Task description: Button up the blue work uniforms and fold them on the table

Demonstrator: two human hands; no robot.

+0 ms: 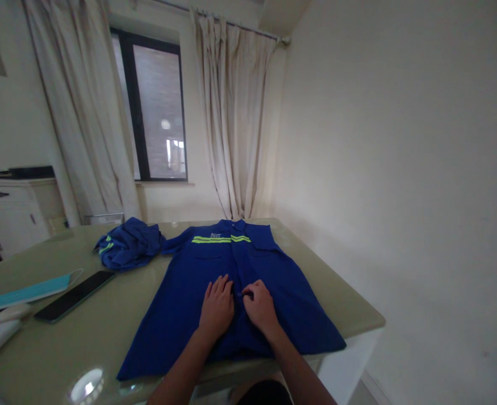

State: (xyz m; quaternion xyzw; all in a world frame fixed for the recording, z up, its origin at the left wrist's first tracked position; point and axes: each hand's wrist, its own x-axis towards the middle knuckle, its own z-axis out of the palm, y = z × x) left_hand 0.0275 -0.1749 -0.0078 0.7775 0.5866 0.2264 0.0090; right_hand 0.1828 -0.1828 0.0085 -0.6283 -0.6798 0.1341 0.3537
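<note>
Blue work shirt [231, 292] lies flat on tabletop [117, 315], hi-vis stripe across chest. Left hand [217, 306] rests palm down by the front placket; right hand [259, 306] pinches fabric at the placket w/ curled fingers [248, 293]. Crumpled blue garment [128, 243] & dark phone [75, 296] to the left.
</note>
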